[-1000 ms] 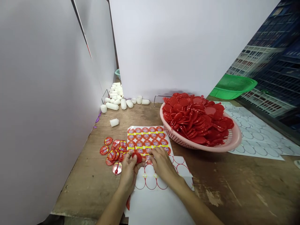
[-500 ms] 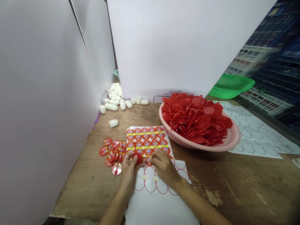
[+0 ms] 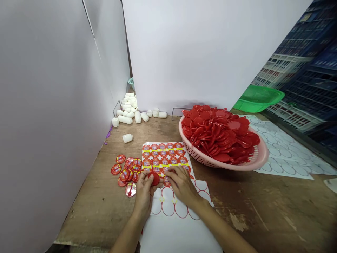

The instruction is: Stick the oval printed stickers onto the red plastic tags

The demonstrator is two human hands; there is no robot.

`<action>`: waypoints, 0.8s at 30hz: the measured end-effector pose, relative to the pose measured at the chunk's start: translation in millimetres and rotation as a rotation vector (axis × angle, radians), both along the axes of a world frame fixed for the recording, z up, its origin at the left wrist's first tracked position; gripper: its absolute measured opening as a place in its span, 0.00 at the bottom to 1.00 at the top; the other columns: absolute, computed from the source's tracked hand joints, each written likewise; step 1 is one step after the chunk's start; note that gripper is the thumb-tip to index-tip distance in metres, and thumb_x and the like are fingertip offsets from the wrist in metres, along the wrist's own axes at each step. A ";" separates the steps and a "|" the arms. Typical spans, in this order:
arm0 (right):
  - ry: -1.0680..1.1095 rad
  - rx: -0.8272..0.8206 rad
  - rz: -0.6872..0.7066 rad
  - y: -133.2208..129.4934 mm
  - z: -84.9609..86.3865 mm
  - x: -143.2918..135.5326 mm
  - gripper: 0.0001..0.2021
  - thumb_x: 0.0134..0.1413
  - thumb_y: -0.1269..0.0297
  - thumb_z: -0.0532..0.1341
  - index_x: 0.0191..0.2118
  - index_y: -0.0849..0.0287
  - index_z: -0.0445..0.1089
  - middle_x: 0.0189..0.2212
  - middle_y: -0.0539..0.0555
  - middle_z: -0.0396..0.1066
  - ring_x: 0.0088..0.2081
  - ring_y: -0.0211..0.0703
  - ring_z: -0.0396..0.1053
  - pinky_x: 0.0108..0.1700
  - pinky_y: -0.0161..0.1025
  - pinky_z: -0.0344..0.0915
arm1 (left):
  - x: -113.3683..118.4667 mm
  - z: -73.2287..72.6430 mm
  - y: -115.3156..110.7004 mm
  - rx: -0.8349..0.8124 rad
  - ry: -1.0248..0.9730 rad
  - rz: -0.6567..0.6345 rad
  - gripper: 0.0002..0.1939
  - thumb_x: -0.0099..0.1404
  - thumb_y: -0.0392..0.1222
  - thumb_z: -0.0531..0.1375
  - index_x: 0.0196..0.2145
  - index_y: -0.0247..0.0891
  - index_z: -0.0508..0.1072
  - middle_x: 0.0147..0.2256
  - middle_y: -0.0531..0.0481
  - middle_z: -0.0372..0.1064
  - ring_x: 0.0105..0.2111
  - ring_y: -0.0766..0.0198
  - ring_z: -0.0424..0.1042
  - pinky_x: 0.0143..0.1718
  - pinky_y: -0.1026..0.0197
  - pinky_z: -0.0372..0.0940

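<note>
A plain red disc (image 3: 153, 178), flat and round, pinched in the left hand (image 3: 144, 188) — its thin stem points away from the person. Just beyond, a white sheet of round red-and-yellow stickers (image 3: 165, 161) lies flat, the right hand (image 3: 181, 184) bent over its near edge. Left of it — a loose heap of stickered red discs (image 3: 130, 174), some overlapping, some showing their stems.

Left hand (image 3: 144, 188) pinching; right hand (image 3: 182, 185) just beside, palm down, fingers (image 3: 172, 173) bent; forearms (image 3: 219, 223) angled inward.
</note>
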State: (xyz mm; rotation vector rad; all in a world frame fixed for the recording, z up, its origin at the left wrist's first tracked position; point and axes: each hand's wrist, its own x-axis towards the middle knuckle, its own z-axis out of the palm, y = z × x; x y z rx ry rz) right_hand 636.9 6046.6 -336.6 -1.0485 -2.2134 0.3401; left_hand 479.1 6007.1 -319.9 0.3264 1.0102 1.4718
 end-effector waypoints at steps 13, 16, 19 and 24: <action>0.150 -0.026 0.082 0.7 2.0 5.5 0.08 0.59 0.73 0.57 0.37 0.55 0.72 0.40 0.56 0.70 0.43 0.47 0.67 0.44 0.46 0.64 | 1.4 1.7 -1.2 -0.002 0.013 0.004 0.20 0.52 0.45 0.68 0.37 0.40 0.63 0.31 0.52 0.75 0.36 0.58 0.77 0.41 0.57 0.69; 0.241 -0.213 0.081 0.9 11.2 6.7 0.05 0.57 0.71 0.58 0.32 0.56 0.68 0.41 0.55 0.69 0.45 0.47 0.67 0.49 0.48 0.63 | 2.1 0.2 -2.4 0.024 0.058 -0.035 0.19 0.54 0.46 0.68 0.37 0.40 0.63 0.31 0.51 0.75 0.34 0.60 0.77 0.39 0.58 0.69; 0.333 -0.321 0.096 0.4 19.4 5.1 0.03 0.57 0.69 0.57 0.32 0.56 0.64 0.39 0.55 0.69 0.44 0.47 0.67 0.48 0.47 0.63 | 2.6 -0.6 -4.2 0.077 0.081 -0.090 0.17 0.57 0.46 0.66 0.37 0.41 0.61 0.29 0.54 0.73 0.28 0.64 0.75 0.33 0.62 0.69; 0.305 -0.297 0.020 -1.7 24.3 -5.8 0.05 0.58 0.70 0.55 0.38 0.54 0.66 0.39 0.54 0.70 0.45 0.48 0.67 0.48 0.46 0.62 | 1.8 1.5 -5.9 0.134 0.104 -0.112 0.15 0.60 0.44 0.64 0.38 0.42 0.61 0.24 0.60 0.67 0.19 0.70 0.69 0.22 0.67 0.65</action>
